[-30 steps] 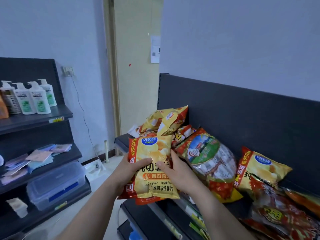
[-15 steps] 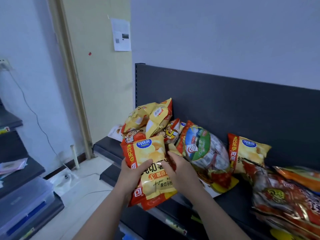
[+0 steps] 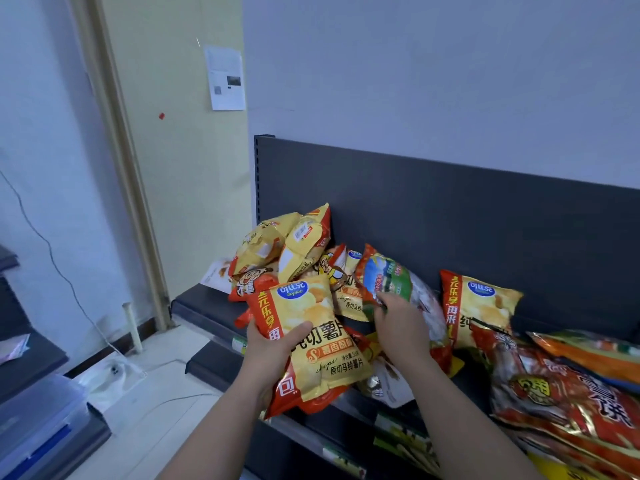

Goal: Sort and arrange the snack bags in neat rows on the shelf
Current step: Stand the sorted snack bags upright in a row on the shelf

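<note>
**Holding one chip bag while the other hand is at the pile**

The left hand [image 3: 273, 348] grasps a yellow chip bag [image 3: 322, 341] with a red stripe down its side. The thumb lies across the printed front and the fingers are curled behind. The bag is upright, tipped a little to the left, and held in the air just in front of the shelf [image 3: 204, 306], not resting on it.

The right hand [image 3: 401, 327] is on a large clear bag [image 3: 391, 278] with a blue and green label, which leans against the dark back panel [image 3: 450, 209]. Its fingertips are at the bag's left edge. Only the back of this hand shows, so I cannot tell whether it pinches the bag or merely touches it.

To the left of the large bag is a loose heap of yellow bags [image 3: 277, 244], lying at odd angles on top of one another. Among them are a cartoon bag [image 3: 252, 278] and a monkey bag [image 3: 334, 268]. To the right of the large bag a second chip bag [image 3: 479, 306] of the same yellow kind stands against the panel. Beyond it, near the right edge, a red bag [image 3: 561, 393] and an orange bag [image 3: 588, 351] lie flat and overlap.

A paper sheet [image 3: 227, 77] is stuck on the wall above the shelf, and a plastic box [image 3: 38, 420] sits at the lower left.
</note>
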Demonstrator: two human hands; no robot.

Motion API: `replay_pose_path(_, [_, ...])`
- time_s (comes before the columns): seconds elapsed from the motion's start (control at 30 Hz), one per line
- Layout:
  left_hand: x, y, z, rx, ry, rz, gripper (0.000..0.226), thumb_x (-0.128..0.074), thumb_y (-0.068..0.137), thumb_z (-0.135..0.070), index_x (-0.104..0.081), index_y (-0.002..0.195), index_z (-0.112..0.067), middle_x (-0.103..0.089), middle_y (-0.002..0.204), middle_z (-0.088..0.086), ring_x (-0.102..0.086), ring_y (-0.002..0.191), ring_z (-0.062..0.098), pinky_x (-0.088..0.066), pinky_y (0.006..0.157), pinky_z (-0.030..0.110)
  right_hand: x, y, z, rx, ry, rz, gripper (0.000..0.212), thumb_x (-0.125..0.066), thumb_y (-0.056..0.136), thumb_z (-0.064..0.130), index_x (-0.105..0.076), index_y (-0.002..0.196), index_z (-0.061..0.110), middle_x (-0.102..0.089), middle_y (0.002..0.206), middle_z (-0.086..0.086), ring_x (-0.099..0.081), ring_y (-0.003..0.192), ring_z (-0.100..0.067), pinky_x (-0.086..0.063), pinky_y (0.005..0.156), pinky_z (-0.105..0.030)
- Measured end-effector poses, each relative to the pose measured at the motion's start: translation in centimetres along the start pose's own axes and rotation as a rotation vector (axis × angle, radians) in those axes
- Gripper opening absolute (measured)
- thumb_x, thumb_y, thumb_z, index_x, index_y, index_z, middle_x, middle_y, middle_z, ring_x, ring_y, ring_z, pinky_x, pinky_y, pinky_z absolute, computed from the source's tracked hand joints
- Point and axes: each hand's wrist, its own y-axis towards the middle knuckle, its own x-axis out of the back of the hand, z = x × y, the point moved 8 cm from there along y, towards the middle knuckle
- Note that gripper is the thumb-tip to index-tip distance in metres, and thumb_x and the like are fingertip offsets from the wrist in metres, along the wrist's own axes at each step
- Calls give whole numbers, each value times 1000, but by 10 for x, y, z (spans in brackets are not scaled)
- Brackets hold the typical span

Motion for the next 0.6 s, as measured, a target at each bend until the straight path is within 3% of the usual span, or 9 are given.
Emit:
replay_pose_path(0.1, [-18, 2, 5, -1, -37, -29, 94, -88, 68, -24, -29, 140, -32, -68, 111, 8, -72, 88, 31, -58, 79, 54, 21, 7, -7, 9, 7, -98, 28, -43, 99, 17, -68, 111, 14, -67, 92, -1, -58, 83, -21, -39, 64, -29])
replay_pose_path(0.23, [-51, 7, 18, 43, -81, -62, 104, -83, 75, -30, -8, 147, -36, -62, 117, 8, -67, 98, 34, -53, 88, 57, 51, 16, -21, 7, 25, -200, 24, -44, 98, 17, -60, 80, 14, -45, 63, 8, -46, 64, -18, -23, 49, -26])
replay_pose_path(0.3, [-65, 9, 23, 77, -70, -91, 120, -85, 66, -46, 3, 148, -39, -55, 128, 10, -61, 106, 35, -51, 91, 58, 63, 20, -27, 17, 56, -212, 26, -45, 98, 17, -48, 72, 18, -44, 62, 6, -46, 61, -18, -24, 49, -28])
replay_pose_path(0.4, [-83, 18, 32, 138, 5, -127, 144, -81, 42, -68, 18, 144, -45, -43, 139, 14, -54, 115, 39, -46, 95, 61, 74, 21, -32, 54, 86, -204, 28, -45, 97, 16, -47, 69, 15, -45, 60, 5, -44, 56, -13, -25, 48, -27])
replay_pose_path(0.53, [-98, 15, 25, 143, 109, -190, 130, -78, 71, -56, 23, 148, -32, -33, 148, 23, -45, 125, 43, -39, 104, 57, 75, 18, -37, 70, 80, -162, 25, -46, 97, 17, -52, 73, 14, -49, 63, 3, -49, 61, -18, -30, 53, -30])
replay_pose_path(0.6, [-100, 16, 21, 135, 107, -194, 130, -79, 71, -54, 22, 150, -29, -31, 149, 22, -43, 128, 43, -39, 104, 54, 74, 15, -38, 72, 81, -155, 23, -46, 98, 18, -53, 76, 14, -52, 66, 1, -52, 64, -20, -37, 54, -32])
